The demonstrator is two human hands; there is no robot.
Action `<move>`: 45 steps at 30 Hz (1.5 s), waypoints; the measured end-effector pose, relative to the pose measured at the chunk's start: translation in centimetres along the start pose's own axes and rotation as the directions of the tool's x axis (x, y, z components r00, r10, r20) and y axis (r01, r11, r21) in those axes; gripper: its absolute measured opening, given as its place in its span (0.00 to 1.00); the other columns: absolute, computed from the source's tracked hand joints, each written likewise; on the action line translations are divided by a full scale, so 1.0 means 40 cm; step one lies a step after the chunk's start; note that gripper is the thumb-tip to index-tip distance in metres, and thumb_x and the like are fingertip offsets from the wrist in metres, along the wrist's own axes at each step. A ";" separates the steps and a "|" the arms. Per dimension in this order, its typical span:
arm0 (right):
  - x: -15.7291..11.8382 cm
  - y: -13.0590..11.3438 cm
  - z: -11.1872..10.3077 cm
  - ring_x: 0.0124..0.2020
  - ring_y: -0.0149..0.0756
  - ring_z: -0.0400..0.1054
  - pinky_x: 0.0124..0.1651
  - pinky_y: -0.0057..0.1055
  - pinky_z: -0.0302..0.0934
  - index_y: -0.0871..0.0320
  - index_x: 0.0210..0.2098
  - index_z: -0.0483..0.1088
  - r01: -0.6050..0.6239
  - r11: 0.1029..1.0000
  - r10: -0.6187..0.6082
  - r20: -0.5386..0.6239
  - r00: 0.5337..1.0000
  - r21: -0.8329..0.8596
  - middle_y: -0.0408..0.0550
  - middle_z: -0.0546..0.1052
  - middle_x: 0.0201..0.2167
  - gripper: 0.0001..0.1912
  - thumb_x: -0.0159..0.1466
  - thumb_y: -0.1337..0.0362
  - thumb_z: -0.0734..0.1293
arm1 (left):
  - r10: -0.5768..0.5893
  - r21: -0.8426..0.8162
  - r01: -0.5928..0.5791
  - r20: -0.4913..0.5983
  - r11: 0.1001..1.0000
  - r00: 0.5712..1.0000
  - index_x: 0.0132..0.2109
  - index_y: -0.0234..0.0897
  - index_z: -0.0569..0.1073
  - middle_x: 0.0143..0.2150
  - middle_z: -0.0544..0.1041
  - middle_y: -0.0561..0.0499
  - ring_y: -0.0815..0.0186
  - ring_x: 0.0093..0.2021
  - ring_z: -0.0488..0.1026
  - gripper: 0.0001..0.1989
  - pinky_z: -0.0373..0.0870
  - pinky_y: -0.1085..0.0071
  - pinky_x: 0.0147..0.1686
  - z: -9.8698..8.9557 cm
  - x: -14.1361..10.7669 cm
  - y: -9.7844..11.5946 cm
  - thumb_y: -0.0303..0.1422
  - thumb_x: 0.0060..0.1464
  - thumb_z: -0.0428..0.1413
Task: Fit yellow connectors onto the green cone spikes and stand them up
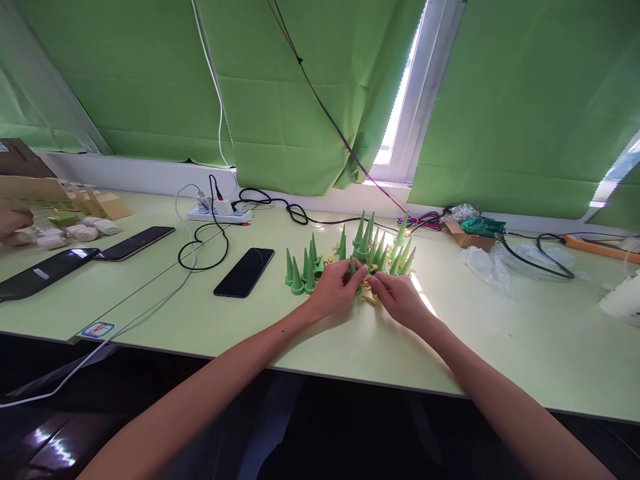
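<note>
1. Gripped in the curled bare left hand (333, 288): one small pointed green cone (352, 267), before the upright green plastic-looking cones (296, 279).
2. Pinched fingers on the bare right hand (400, 297), just beside the left; looked too small to confirm any hold.
3. Lay scattered there, small yellow pieces (370, 300) on the smooth pale-green tabletop (500, 333).

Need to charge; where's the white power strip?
Head view: the power strip is on the table, left of centre, behind the phone nearest the green cones.
</note>
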State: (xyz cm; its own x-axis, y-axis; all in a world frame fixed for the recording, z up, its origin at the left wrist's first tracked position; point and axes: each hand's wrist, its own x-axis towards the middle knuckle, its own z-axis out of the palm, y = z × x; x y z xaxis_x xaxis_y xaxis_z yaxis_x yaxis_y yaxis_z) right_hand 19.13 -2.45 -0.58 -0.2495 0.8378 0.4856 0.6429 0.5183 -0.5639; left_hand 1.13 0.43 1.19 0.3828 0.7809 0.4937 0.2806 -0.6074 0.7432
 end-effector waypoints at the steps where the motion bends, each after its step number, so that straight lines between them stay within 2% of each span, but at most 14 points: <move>1: 0.000 -0.001 0.000 0.20 0.29 0.59 0.27 0.27 0.52 0.56 0.23 0.60 -0.009 1.000 0.009 -0.001 1.000 0.003 0.42 0.70 0.20 0.23 0.72 0.54 0.56 | 0.000 0.001 0.000 -0.002 1.000 1.000 0.32 0.35 0.71 0.21 0.63 0.57 0.73 0.22 0.56 0.17 0.55 0.74 0.24 0.001 0.000 0.000 0.42 0.63 0.51; 4: 0.000 -0.009 -0.003 0.21 0.29 0.60 0.27 0.28 0.54 0.56 0.25 0.62 -0.038 0.999 0.038 -0.002 0.999 0.014 0.42 0.70 0.20 0.21 0.72 0.53 0.57 | -0.009 -0.004 0.009 -0.020 1.000 1.000 0.31 0.35 0.70 0.21 0.63 0.58 0.73 0.22 0.56 0.16 0.54 0.74 0.24 0.002 0.001 0.001 0.41 0.62 0.51; 9: -0.001 -0.017 -0.003 0.22 0.30 0.63 0.27 0.28 0.57 0.55 0.39 0.67 -0.041 0.995 0.042 -0.016 0.999 0.086 0.42 0.75 0.28 0.09 0.68 0.56 0.63 | -0.020 -0.019 0.019 -0.049 1.000 0.999 0.31 0.35 0.70 0.21 0.65 0.58 0.73 0.21 0.58 0.15 0.56 0.73 0.24 0.001 0.004 0.000 0.41 0.62 0.51; 12: -0.001 -0.013 -0.001 0.23 0.29 0.64 0.27 0.28 0.58 0.55 0.39 0.67 -0.010 0.996 0.011 -0.015 1.000 0.092 0.44 0.75 0.32 0.06 0.68 0.59 0.64 | -0.017 -0.022 0.016 -0.048 1.000 0.999 0.32 0.35 0.70 0.22 0.66 0.57 0.73 0.22 0.59 0.15 0.57 0.73 0.25 0.000 0.005 0.000 0.41 0.62 0.52; 16: 0.001 -0.008 0.001 0.23 0.29 0.64 0.28 0.29 0.59 0.55 0.38 0.66 0.013 0.996 -0.011 -0.018 1.000 0.084 0.44 0.75 0.31 0.05 0.68 0.61 0.64 | -0.014 -0.002 0.014 -0.049 1.000 0.999 0.31 0.35 0.70 0.22 0.67 0.57 0.73 0.22 0.60 0.15 0.57 0.73 0.25 0.000 0.003 0.000 0.41 0.62 0.51; 24: -0.002 -0.011 -0.002 0.25 0.31 0.64 0.30 0.29 0.58 0.56 0.34 0.66 0.024 0.996 -0.025 0.007 1.000 0.085 0.43 0.74 0.27 0.08 0.69 0.60 0.62 | 0.019 0.046 -0.017 -0.037 0.999 0.999 0.31 0.35 0.70 0.22 0.66 0.57 0.72 0.23 0.60 0.16 0.57 0.73 0.26 0.002 0.002 -0.001 0.41 0.62 0.51; 32: 0.001 -0.006 0.001 0.20 0.28 0.52 0.26 0.28 0.49 0.56 0.24 0.58 0.040 0.999 -0.040 0.012 0.999 -0.006 0.39 0.64 0.19 0.18 0.70 0.58 0.60 | 0.020 0.074 -0.020 -0.005 0.997 1.000 0.31 0.35 0.71 0.21 0.64 0.57 0.72 0.23 0.58 0.17 0.57 0.73 0.26 0.002 0.001 -0.008 0.42 0.63 0.50; 37: 0.001 -0.008 0.000 0.20 0.28 0.52 0.25 0.28 0.47 0.56 0.22 0.59 0.042 0.999 -0.042 0.008 0.999 -0.024 0.40 0.62 0.18 0.21 0.70 0.56 0.59 | 0.021 0.083 -0.020 -0.006 0.996 1.000 0.32 0.35 0.71 0.21 0.64 0.57 0.72 0.22 0.58 0.16 0.57 0.73 0.25 0.004 -0.001 -0.011 0.42 0.63 0.50; 39: 0.001 -0.012 -0.002 0.20 0.29 0.54 0.25 0.28 0.50 0.56 0.24 0.62 0.020 1.000 -0.020 0.011 1.000 -0.002 0.40 0.65 0.19 0.20 0.70 0.56 0.59 | 0.023 0.084 -0.022 -0.015 0.996 1.000 0.32 0.35 0.71 0.22 0.65 0.57 0.72 0.23 0.59 0.16 0.58 0.73 0.26 0.004 0.000 -0.009 0.41 0.63 0.51; 42: 0.000 -0.019 -0.004 0.22 0.30 0.60 0.27 0.28 0.55 0.56 0.32 0.68 -0.006 0.999 0.005 0.005 1.000 0.045 0.42 0.72 0.24 0.14 0.70 0.56 0.61 | 0.021 0.068 -0.019 -0.024 0.998 0.999 0.31 0.35 0.70 0.24 0.68 0.56 0.72 0.24 0.62 0.16 0.59 0.73 0.27 0.004 0.000 -0.005 0.40 0.63 0.51; 45: 0.001 -0.022 -0.004 0.23 0.30 0.63 0.28 0.29 0.58 0.56 0.38 0.69 -0.003 0.998 0.004 -0.013 1.000 0.066 0.45 0.76 0.30 0.09 0.68 0.57 0.64 | 0.011 0.056 -0.009 -0.033 0.998 0.999 0.32 0.35 0.70 0.25 0.70 0.55 0.72 0.25 0.63 0.15 0.59 0.73 0.28 0.003 0.002 -0.003 0.40 0.63 0.51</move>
State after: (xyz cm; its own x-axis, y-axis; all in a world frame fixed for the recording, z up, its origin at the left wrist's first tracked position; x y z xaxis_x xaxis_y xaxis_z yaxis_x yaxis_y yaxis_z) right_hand 18.68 -2.91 0.05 -0.2376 0.8376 0.4919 0.5944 0.5259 -0.6084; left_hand 1.21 0.53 1.09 0.3568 0.7787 0.5160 0.3265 -0.6215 0.7122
